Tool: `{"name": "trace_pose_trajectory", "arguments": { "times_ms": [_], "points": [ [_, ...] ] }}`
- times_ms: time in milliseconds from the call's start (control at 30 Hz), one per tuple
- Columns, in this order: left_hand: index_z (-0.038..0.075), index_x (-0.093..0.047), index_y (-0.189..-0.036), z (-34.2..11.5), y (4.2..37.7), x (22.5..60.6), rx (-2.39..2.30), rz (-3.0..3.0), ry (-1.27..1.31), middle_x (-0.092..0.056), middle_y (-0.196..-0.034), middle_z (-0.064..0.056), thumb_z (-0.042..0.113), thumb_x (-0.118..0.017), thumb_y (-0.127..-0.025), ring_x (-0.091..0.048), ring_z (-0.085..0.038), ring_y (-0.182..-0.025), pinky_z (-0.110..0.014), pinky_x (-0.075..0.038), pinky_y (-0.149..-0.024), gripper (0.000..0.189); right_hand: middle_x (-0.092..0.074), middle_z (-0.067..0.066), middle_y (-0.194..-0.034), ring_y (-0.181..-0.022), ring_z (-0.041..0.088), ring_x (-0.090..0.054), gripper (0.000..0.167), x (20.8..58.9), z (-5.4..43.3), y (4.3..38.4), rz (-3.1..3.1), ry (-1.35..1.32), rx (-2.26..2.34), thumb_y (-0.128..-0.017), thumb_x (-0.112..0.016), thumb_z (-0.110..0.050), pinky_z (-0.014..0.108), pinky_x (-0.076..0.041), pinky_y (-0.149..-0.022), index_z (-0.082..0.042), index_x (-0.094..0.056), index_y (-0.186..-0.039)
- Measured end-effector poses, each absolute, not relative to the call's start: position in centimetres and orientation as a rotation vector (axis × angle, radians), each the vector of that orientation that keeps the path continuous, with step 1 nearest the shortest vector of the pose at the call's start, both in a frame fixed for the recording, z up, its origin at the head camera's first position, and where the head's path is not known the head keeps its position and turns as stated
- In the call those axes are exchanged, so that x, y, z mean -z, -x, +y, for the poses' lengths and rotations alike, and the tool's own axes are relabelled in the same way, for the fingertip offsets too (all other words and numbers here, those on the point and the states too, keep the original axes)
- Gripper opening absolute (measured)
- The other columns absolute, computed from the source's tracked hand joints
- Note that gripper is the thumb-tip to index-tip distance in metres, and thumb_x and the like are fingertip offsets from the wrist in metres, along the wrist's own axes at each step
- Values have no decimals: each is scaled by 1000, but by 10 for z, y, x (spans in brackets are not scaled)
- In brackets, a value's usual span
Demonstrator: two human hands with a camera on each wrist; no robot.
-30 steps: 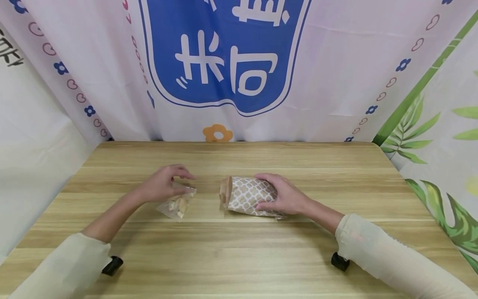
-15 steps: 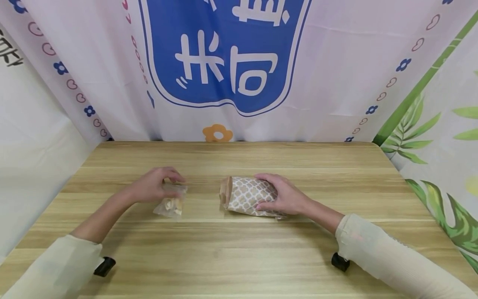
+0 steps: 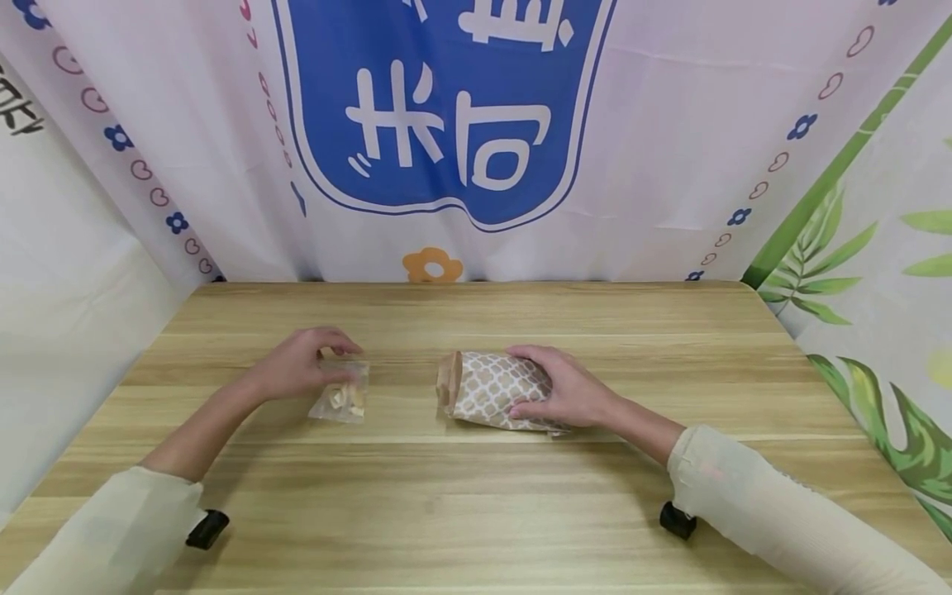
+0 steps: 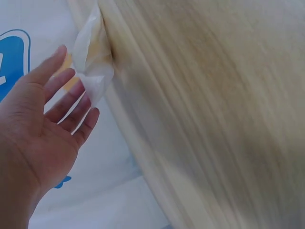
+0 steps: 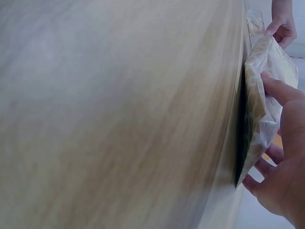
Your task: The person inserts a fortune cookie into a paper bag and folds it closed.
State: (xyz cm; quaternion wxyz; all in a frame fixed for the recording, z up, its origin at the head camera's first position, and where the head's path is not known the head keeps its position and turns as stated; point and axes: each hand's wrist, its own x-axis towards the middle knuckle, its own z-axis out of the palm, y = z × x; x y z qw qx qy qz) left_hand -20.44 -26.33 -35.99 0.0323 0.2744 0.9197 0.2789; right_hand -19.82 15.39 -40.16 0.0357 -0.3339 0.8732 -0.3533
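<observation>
A small clear plastic bag [image 3: 349, 397] with pale pieces inside lies on the wooden table, left of centre. My left hand [image 3: 301, 364] is over its upper edge, with the thumb overlapping the bag in the head view. In the left wrist view the thumb and fingers of the left hand [image 4: 52, 114] are spread apart, and the plastic bag [image 4: 95, 62] is just beyond the fingertips. My right hand [image 3: 568, 388] grips a folded brown paper bag [image 3: 494, 384] with a white lattice pattern, thumb and fingers on opposite edges. The right wrist view shows the paper bag [image 5: 267, 90] bulging in the grip.
The wooden table [image 3: 446, 512] extends in front of both hands. A white curtain [image 3: 654, 165] with a blue emblem hangs behind its far edge. Leaf-patterned fabric [image 3: 885, 330] hangs on the right. Black straps [image 3: 208, 529] show under both sleeves.
My left hand has moved left with the plastic bag, which now lies flatter and farther from the paper bag. The right hand and paper bag stay in place.
</observation>
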Motion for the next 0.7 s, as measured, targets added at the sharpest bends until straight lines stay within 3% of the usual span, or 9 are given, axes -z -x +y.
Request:
{"name": "trace_pose_trajectory", "arguments": {
  "times_ms": [233,433,700],
  "points": [
    [-2,-70,-126,-274,202,353,-725,2815,-893,-69,-119,-14,33,-91,-79,-63,-33,-107,-52,-54,-88,63,-54,16,-151,-140,38,-49,87,401,154,198,2680,1030,1090,-79,-92,-33,56,-37,-117,-4,-51,-149],
    [-6,-63,-134,-279,199,350,-692,2745,-920,-64,-125,-20,40,-97,-68,-60,-44,-117,-65,-49,-98,87,-55,15,-150,-139,38,-49,85,401,154,198,2681,1013,1091,-80,-91,-33,56,-38,-117,-5,-51,-149],
    [-6,-58,-140,-283,196,352,-588,2738,-917,-60,-129,-22,47,-98,-64,-58,-44,-120,-64,-50,-98,101,-58,15,-147,-137,37,-52,83,401,154,197,2721,997,1096,-78,-92,-35,54,-39,-116,-5,-56,-145]
  ]
}}
